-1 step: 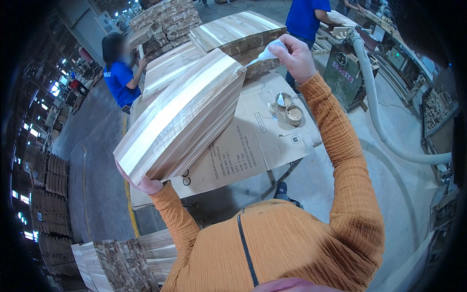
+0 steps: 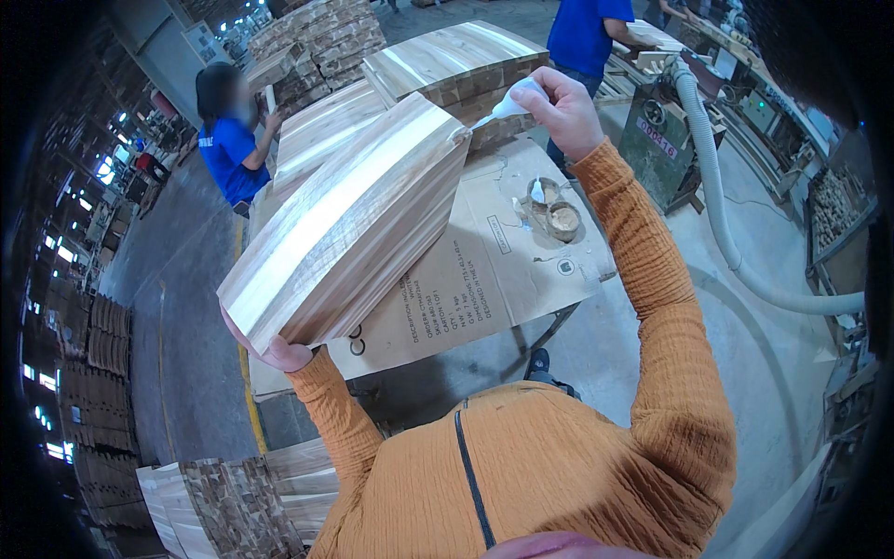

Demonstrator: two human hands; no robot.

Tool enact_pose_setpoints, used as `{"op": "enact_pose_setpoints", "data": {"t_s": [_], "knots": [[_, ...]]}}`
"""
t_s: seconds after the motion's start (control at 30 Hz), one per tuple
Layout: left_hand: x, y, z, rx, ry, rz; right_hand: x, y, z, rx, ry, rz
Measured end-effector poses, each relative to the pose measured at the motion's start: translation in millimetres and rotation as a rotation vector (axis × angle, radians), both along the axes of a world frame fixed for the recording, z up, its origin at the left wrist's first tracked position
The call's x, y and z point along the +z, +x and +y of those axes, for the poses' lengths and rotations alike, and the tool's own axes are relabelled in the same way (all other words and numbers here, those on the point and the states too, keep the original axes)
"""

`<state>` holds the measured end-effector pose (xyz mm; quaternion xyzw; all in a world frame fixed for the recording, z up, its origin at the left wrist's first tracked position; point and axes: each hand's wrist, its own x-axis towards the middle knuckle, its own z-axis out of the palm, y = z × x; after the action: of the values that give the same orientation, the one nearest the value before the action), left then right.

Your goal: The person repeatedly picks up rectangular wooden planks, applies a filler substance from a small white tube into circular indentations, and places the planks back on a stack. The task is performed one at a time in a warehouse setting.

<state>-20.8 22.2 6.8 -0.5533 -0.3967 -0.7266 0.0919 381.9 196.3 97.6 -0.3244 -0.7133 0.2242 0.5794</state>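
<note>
My left hand [image 2: 281, 354] grips the near left end of a thick, curved wooden panel [image 2: 349, 219], thumb and fingers closed round its edge. The panel is tilted up above a table covered in flattened cardboard [image 2: 507, 284]. Raised at the panel's far right corner, my right hand [image 2: 570, 114] pinches a small white squeeze bottle [image 2: 513, 101] with a narrow nozzle. The nozzle tip is at that corner, where the wood looks chipped or rough; whether anything flows out I cannot tell. On the cardboard to the right sit two small round tubs, one [image 2: 562, 220] holding a tan, crumbly material.
Stacked wooden panels [image 2: 456, 58] rise behind the table. A person in a blue shirt [image 2: 228, 154] stands at the far left, another [image 2: 577, 42] at the back right. A grey hose [image 2: 712, 186] hangs by a green machine [image 2: 659, 140]. More panels [image 2: 237, 498] lie at lower left.
</note>
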Motion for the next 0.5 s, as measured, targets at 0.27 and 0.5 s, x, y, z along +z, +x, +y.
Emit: {"op": "enact_pose_setpoints", "data": {"t_s": [0.27,0.5], "knots": [[2,0,6,-0.034,0.002,-0.038,-12,14,4,0.061,-0.111,0.301],[5,-7,10,0.001,0.008,-0.022,-138,25,-17,0.249,-0.569,0.820]]}}
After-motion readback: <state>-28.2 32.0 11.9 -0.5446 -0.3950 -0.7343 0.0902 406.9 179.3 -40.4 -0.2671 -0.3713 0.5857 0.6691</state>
